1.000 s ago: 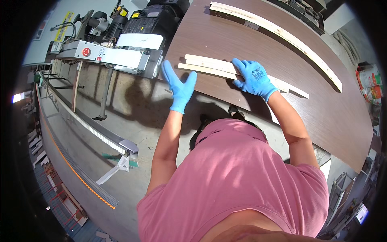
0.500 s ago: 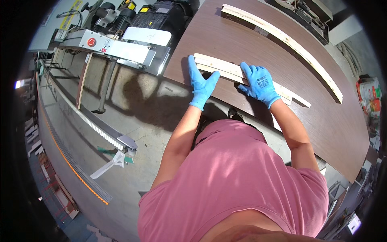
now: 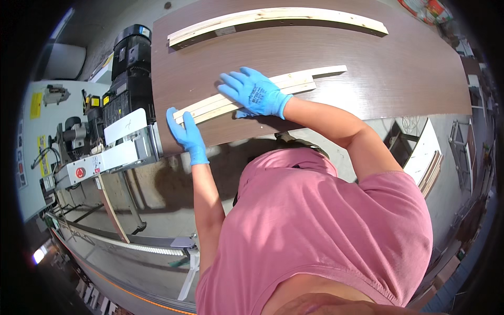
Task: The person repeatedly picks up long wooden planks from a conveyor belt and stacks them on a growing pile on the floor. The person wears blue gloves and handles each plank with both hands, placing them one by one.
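Note:
Light wooden strips (image 3: 207, 106) lie side by side on a dark brown board (image 3: 399, 73), with one reaching farther right than the others. My left hand (image 3: 187, 137), in a blue glove, is at their left end. Its thumb and fingers are spread in a V, with the strip ends between them. Across the middle of the strips lies my right hand (image 3: 255, 94), also gloved in blue. Its fingers are stretched out past the far edge and its thumb is on the near side. The palm hides part of the wood beneath it.
A longer set of wooden strips (image 3: 278, 16) lies along the board's far side. To the left stands a machine with a black motor (image 3: 126, 97) and a red button (image 3: 80, 172). White and brown panels (image 3: 424, 155) lean at the right, below the board's edge.
My view has turned to the right, so the board and machine appear rotated. Both hands remain at the near strips, the left at their end and the right across them.

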Available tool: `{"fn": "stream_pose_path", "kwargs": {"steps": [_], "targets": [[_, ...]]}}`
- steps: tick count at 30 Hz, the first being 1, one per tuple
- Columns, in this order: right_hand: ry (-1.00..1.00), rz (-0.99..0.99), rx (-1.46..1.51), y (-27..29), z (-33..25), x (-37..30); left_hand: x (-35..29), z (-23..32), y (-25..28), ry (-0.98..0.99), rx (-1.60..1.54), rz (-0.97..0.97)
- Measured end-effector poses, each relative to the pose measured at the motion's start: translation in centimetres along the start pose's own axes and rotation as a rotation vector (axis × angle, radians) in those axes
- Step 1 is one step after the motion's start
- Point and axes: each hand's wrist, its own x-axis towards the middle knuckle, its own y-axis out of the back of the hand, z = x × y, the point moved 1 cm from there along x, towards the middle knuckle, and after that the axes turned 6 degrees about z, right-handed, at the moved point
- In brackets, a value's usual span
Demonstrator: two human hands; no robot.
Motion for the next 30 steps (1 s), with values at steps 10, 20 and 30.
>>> {"fn": "stream_pose_path", "kwargs": {"steps": [10,20,30], "targets": [[-0.011,0.049,0.096,0.2,-1.3,1.9,-0.1,-1.2,1.0,-0.061,-0.091,0.055],[-0.055,-0.166,0.009,-1.2,-1.2,0.9,0.7,4.5,10.7,-0.371,0.395,0.342],[-0.076,-0.177,-0.03,-1.9,-0.9,0.9,6.3,-7.9,41.0,0.181,1.732,0.232]]}}
